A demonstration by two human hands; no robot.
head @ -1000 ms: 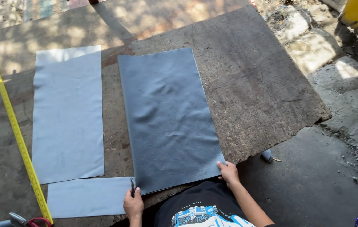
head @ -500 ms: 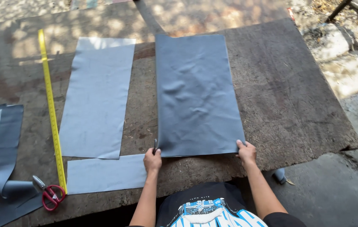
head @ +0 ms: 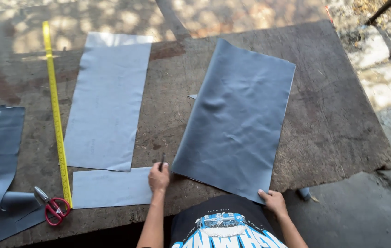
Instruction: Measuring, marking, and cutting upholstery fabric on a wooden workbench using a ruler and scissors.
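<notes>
Dark grey sheet (head: 236, 119) skewed on worn table (head: 333, 128), near corner pinched by right hand (head: 272, 202), left hand (head: 159, 177) closed round a dark pen (head: 162, 160) beside its left corner, bare board to the right.

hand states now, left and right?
Left hand: closed on a thin dark pen-like tool.
Right hand: pinching the dark grey sheet at its near corner.

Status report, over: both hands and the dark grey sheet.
Left hand holds a dark pen beside the dark grey sheet. Right hand grips its near corner. Sheet lies skewed, nothing on it.
</notes>
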